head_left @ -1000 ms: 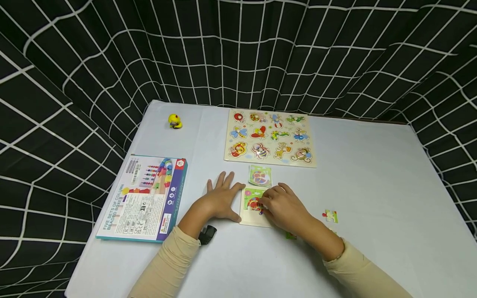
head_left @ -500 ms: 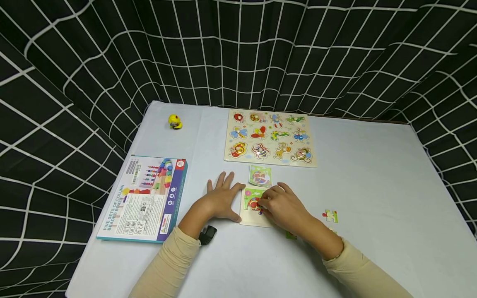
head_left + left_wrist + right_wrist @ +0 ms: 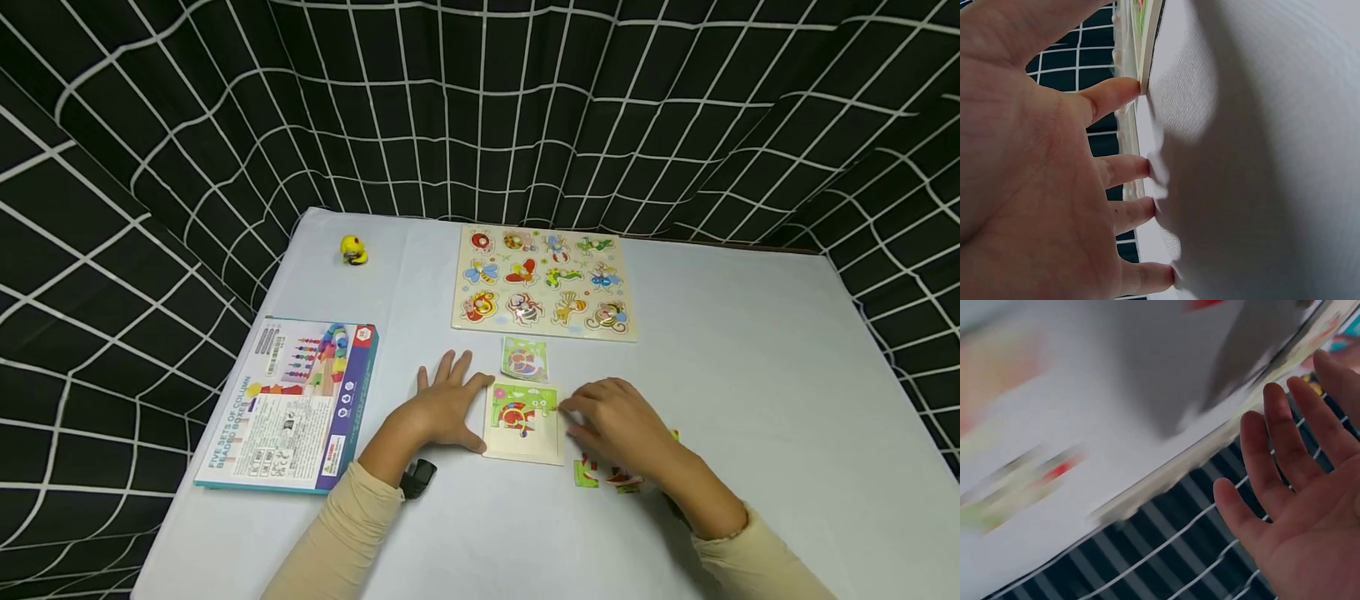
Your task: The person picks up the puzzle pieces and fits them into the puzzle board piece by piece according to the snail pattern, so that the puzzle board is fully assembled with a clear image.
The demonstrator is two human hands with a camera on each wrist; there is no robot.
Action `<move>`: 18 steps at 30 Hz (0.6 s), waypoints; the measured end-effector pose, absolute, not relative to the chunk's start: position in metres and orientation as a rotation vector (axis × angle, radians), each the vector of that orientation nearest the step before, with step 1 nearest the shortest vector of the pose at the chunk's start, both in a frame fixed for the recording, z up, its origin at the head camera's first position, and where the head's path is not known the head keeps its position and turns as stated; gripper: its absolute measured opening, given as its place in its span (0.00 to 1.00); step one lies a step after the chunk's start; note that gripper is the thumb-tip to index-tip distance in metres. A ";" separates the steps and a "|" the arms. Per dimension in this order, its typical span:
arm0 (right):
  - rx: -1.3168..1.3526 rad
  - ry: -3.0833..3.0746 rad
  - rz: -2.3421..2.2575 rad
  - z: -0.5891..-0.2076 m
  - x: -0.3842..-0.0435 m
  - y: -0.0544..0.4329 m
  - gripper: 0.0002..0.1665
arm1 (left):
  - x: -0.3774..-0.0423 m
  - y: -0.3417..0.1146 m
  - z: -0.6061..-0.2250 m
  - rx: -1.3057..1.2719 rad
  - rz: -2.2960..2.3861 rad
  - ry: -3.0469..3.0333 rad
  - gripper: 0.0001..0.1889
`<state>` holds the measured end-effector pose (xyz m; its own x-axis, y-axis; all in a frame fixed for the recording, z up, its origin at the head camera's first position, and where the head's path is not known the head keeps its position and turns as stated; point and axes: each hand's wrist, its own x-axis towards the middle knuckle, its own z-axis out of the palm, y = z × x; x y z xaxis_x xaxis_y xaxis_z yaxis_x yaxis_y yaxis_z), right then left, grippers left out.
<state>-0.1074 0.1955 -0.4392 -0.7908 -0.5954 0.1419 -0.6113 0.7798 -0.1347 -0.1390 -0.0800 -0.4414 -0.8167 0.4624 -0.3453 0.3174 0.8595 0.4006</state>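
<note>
A small square wooden puzzle board [image 3: 522, 456] lies in the middle of the table, jigsaw pieces [image 3: 513, 417] filling its upper part with a red and green picture. My left hand [image 3: 441, 407] has its fingers spread, thumb and index fingertip at the board's left edge. In the left wrist view, the index finger [image 3: 1113, 98] touches the board's corner. My right hand [image 3: 618, 421] is just right of the board, fingers loosely bent and holding nothing. Loose jigsaw pieces [image 3: 586, 472] lie below it; another is mostly hidden behind the hand.
Just above the board sits a small picture card [image 3: 525, 359]. Farther back lies a large peg puzzle [image 3: 543, 283] with insect pieces. A bead toy box [image 3: 288, 404] is on the left, a small yellow toy [image 3: 353, 250] at the back left. Gridded black cloth [image 3: 480, 108] surrounds the table.
My right hand has left the pieces in the board and moved right, uncovering the board's right side and loose pieces below. My left hand stays at the board's edge.
</note>
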 end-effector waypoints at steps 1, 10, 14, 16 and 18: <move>0.936 -2.887 0.267 -0.439 -0.105 0.206 0.18 | -0.139 -0.080 -0.441 0.575 0.457 2.596 0.50; 0.634 -2.977 0.263 -0.437 -0.084 0.293 0.23 | -0.139 -0.080 -0.440 0.577 0.449 2.596 0.50; 0.541 -3.092 0.251 -0.436 -0.078 0.310 0.23 | -0.139 -0.080 -0.439 0.581 0.444 2.598 0.50; 0.510 -3.119 0.251 -0.438 -0.076 0.312 0.22 | -0.139 -0.079 -0.439 0.578 0.440 2.594 0.50; 0.500 -3.121 0.260 -0.439 -0.076 0.313 0.22 | -0.139 -0.079 -0.439 0.579 0.441 2.593 0.50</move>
